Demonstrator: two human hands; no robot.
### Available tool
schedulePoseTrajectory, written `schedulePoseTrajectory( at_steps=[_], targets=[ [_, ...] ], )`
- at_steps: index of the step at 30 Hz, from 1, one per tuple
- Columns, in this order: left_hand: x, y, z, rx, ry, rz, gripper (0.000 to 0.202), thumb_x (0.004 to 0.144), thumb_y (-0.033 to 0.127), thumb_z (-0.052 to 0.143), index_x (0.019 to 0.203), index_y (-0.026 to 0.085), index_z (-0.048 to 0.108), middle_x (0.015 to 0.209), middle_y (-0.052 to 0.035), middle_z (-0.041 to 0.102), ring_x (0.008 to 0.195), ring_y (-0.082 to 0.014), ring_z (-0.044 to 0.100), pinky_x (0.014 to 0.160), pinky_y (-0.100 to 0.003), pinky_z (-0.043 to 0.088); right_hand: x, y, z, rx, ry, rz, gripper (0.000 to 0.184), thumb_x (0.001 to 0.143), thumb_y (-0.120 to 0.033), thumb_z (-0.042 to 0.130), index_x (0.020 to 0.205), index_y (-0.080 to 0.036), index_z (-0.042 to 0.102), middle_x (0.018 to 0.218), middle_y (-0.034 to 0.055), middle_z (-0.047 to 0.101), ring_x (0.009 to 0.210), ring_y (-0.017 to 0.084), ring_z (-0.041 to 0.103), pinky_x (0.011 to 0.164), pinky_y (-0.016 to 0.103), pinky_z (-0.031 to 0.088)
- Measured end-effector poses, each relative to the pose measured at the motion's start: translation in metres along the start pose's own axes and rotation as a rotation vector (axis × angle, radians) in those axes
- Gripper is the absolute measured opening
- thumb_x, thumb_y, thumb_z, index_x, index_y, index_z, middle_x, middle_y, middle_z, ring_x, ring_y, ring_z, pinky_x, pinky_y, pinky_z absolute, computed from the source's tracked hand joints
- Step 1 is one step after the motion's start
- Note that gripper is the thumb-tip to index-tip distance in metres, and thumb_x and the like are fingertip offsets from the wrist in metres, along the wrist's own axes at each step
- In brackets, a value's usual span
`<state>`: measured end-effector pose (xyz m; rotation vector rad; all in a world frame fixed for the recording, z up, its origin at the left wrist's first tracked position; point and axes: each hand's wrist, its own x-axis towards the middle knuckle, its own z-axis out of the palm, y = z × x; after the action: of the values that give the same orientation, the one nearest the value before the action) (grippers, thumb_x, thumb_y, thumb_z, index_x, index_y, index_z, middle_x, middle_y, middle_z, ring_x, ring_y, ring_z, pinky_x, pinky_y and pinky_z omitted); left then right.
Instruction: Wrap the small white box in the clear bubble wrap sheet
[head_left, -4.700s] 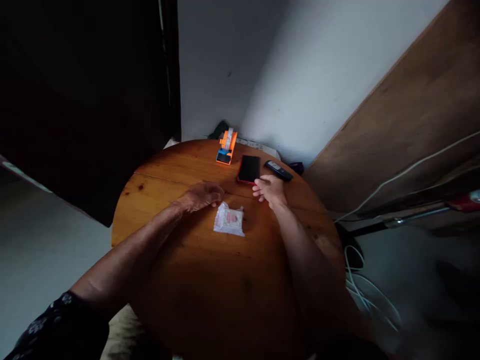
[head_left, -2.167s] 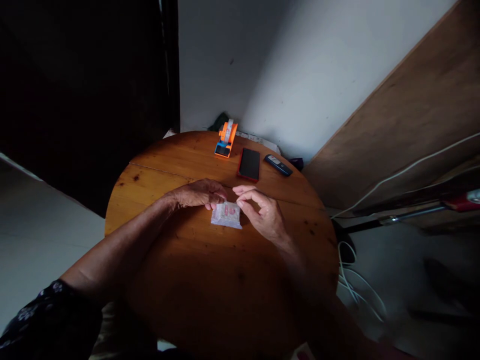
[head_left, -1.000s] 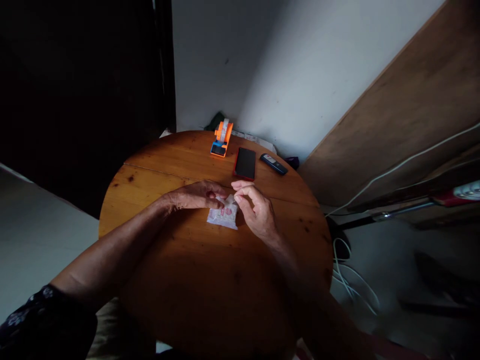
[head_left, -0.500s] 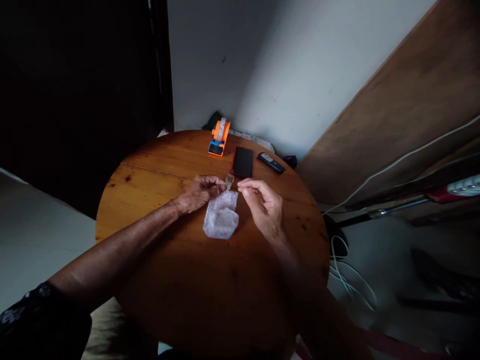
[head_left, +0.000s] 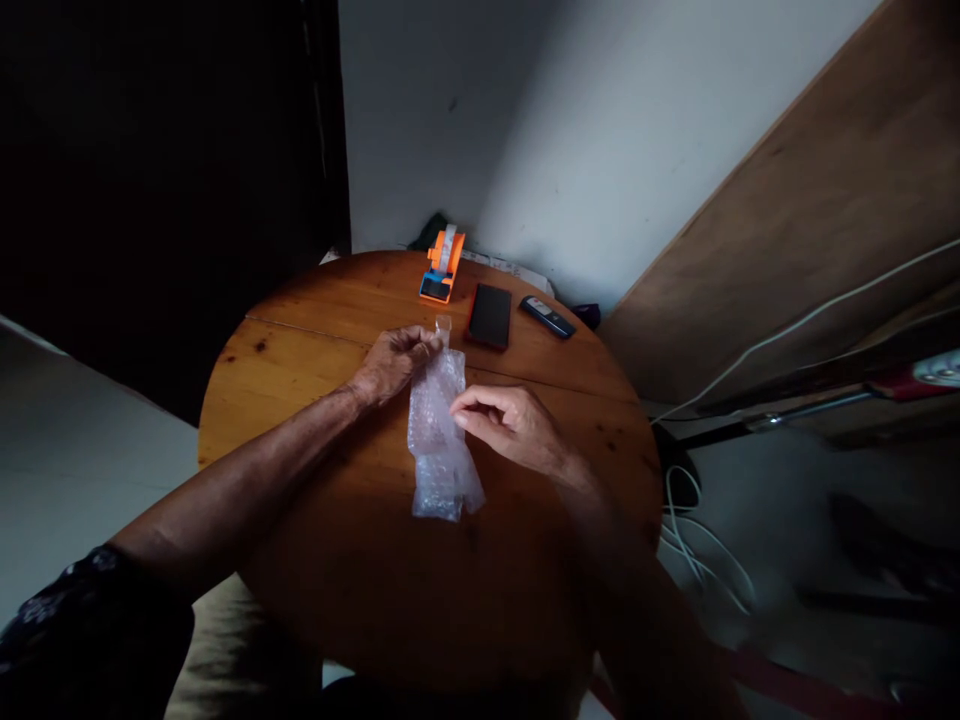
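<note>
A strip of clear bubble wrap [head_left: 441, 440] hangs unrolled above the round wooden table [head_left: 315, 330]. My left hand [head_left: 394, 362] pinches its top end, where a small tab of clear tape sticks up. My right hand [head_left: 508, 428] has curled fingers, and its fingertips touch the wrap's right edge about halfway down. The lower end of the wrap reaches the tabletop.
At the table's far edge stand an orange tape dispenser [head_left: 441, 266], a black phone in a red case [head_left: 489, 315] and a small dark handset [head_left: 547, 317]. A wooden board [head_left: 795, 220] leans at the right. White cables [head_left: 705, 560] lie on the floor.
The folded white packet was lifted off the table and unrolled into a long hanging strip. My left hand rose with the top end; my right hand moved down to the strip's side.
</note>
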<state>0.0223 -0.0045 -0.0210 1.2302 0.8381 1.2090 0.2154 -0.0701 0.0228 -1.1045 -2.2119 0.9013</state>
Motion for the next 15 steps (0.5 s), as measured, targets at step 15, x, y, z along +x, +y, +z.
schedulePoseTrajectory(
  at_steps=[15],
  targets=[
    [-0.006,0.028,-0.01,0.042,-0.249,-0.262,0.058,0.069,0.069,0.071,0.087,0.014,0.067,0.08,-0.0063,0.067,0.066,-0.0155,0.06,0.057,-0.026,0.047,0.004,-0.012,0.012,-0.582,0.196,0.335,0.011,0.083,-0.019,0.055,0.076,-0.022,0.063,0.066,0.0014,0.066,0.057,0.014,0.053,0.055,0.029,0.024]
  ],
)
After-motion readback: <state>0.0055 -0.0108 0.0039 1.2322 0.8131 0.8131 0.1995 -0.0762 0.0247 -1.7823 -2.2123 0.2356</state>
